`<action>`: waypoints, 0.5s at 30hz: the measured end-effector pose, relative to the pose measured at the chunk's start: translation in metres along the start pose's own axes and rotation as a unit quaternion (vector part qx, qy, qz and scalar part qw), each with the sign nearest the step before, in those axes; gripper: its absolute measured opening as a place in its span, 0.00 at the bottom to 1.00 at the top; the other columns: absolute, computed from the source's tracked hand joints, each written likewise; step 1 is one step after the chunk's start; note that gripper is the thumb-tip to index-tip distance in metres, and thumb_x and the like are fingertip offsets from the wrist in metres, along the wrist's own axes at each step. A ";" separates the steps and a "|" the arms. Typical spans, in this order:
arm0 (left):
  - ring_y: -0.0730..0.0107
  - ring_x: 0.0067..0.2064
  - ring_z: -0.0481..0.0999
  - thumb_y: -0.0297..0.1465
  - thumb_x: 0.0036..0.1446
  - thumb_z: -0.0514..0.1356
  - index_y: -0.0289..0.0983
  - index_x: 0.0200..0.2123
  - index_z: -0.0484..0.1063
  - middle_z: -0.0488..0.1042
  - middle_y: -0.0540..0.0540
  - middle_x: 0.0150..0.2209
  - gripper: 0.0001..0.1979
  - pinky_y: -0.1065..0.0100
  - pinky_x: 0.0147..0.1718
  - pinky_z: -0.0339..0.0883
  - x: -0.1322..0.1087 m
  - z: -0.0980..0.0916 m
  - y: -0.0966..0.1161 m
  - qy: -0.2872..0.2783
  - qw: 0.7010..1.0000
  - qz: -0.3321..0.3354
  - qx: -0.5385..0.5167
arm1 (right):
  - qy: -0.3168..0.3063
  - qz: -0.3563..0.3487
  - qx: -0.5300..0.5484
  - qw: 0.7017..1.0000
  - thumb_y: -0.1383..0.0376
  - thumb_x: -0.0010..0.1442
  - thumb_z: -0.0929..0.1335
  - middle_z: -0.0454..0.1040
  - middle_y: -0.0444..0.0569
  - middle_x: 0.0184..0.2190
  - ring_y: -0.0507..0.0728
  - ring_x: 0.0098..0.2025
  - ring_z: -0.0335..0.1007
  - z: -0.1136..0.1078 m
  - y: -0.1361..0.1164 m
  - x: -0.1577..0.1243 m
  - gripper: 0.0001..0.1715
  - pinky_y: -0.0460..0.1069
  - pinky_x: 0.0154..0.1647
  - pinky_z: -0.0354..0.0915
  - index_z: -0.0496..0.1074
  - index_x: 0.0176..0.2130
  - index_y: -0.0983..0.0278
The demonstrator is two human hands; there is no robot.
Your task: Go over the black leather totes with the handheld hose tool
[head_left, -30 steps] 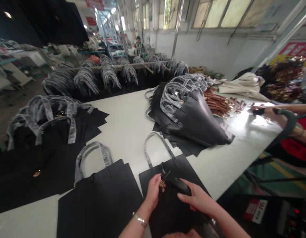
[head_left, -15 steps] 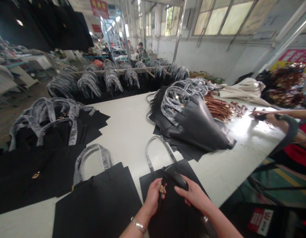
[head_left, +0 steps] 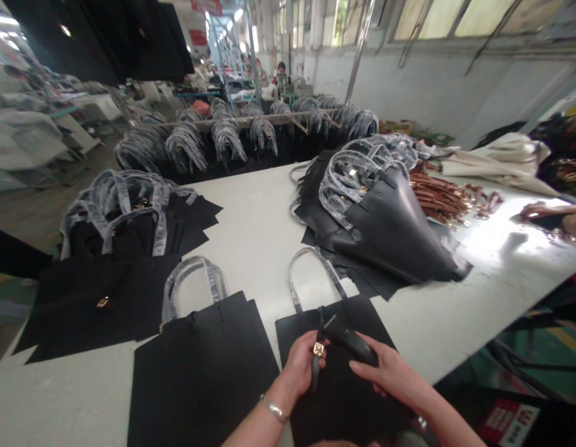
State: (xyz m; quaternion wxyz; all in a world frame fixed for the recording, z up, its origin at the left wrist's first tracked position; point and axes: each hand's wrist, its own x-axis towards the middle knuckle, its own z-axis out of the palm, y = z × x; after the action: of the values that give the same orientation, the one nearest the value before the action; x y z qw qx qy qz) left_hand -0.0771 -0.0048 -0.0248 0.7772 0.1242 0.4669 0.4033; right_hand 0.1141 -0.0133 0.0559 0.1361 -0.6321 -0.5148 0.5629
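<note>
My left hand (head_left: 304,363) pinches a narrow black strap (head_left: 315,375) with a gold-coloured clasp (head_left: 318,349) on its front. The strap hangs at the top of a flat black bag (head_left: 362,320), whose handle (head_left: 292,282) is wrapped in clear plastic. In my right hand (head_left: 383,366) is a black hand-held tool (head_left: 355,347) with a thin tip; its exact kind I cannot make out. That tip points toward the strap just above the clasp, and whether they touch is unclear. Left of them lies another black bag (head_left: 199,366) with wrapped handles.
Stacked black bags lie at the table's left (head_left: 133,279) and across its middle right (head_left: 390,230). Brown straps (head_left: 439,195) with metal fittings are heaped behind. At the right edge is another person's hand (head_left: 574,226). Rows of wrapped handles (head_left: 229,139) hang on a rack beyond the white table (head_left: 250,211).
The view has swung left, so things sit farther right. The strap's clasp now faces me more fully in my left hand. The tool stays close to the strap.
</note>
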 end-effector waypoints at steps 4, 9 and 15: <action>0.79 0.20 0.61 0.43 0.52 0.62 0.33 0.32 0.70 0.66 0.51 0.23 0.17 0.75 0.17 0.53 0.000 -0.002 -0.008 -0.024 0.997 0.031 0.062 | -0.038 0.001 0.012 0.999 0.60 0.54 0.70 0.71 0.40 0.19 0.49 0.16 0.64 0.002 -0.011 -0.003 0.37 0.43 0.15 0.60 0.62 0.62 0.63; 0.79 0.21 0.62 0.44 0.51 0.62 0.33 0.35 0.70 0.69 0.48 0.28 0.19 0.74 0.18 0.53 -0.002 -0.001 -0.010 -0.001 0.997 0.039 0.069 | -0.010 -0.006 0.001 1.000 0.59 0.55 0.70 0.70 0.39 0.18 0.50 0.17 0.65 -0.002 -0.015 -0.003 0.39 0.44 0.17 0.62 0.60 0.63 0.63; 0.78 0.21 0.62 0.48 0.50 0.62 0.33 0.35 0.70 0.65 0.52 0.24 0.22 0.74 0.18 0.53 -0.001 0.000 -0.007 -0.005 0.994 0.043 0.102 | -0.033 0.014 -0.012 0.999 0.60 0.54 0.70 0.71 0.40 0.19 0.50 0.17 0.65 -0.003 -0.006 -0.005 0.38 0.43 0.16 0.62 0.62 0.62 0.62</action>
State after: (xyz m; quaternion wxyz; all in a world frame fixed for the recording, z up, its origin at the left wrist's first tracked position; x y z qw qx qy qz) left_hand -0.0742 -0.0100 -0.0279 0.7444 0.2249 0.4960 0.3864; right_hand 0.1144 -0.0135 0.0642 0.1043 -0.6220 -0.5168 0.5790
